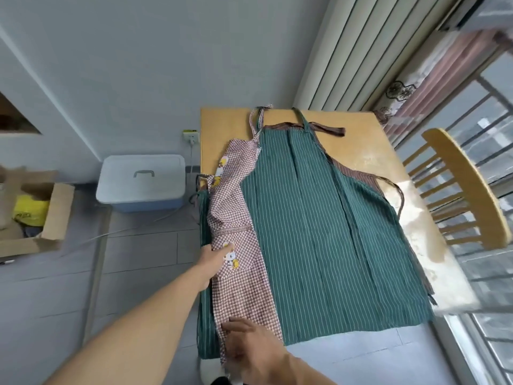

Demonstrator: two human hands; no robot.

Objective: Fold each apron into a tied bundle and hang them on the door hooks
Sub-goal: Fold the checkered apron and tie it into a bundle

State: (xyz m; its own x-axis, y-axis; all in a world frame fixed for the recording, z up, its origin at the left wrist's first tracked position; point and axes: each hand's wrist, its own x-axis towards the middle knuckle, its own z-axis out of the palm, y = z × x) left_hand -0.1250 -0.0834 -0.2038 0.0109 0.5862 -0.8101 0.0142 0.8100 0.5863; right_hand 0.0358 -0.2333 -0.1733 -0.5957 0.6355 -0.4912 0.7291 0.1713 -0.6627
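Note:
A red-and-white checked apron (238,218) with cartoon prints lies folded lengthwise along the left side of the wooden table (224,129). Under it a green striped apron (327,232) is spread flat, and a brown striped apron (358,173) peeks out beneath at the right. My left hand (213,259) grips the checked apron's left edge near its middle. Close to the table's near end, my right hand (249,345) presses on the same apron's lower hem, fingers curled on the cloth. The neck straps (259,115) lie at the far end.
A wooden chair (466,190) stands at the table's right side by the window. A white-lidded blue storage box (141,182) sits on the floor at the left, beside an open cardboard box (36,218). A wall socket (191,137) with a cable is near the table's far left corner.

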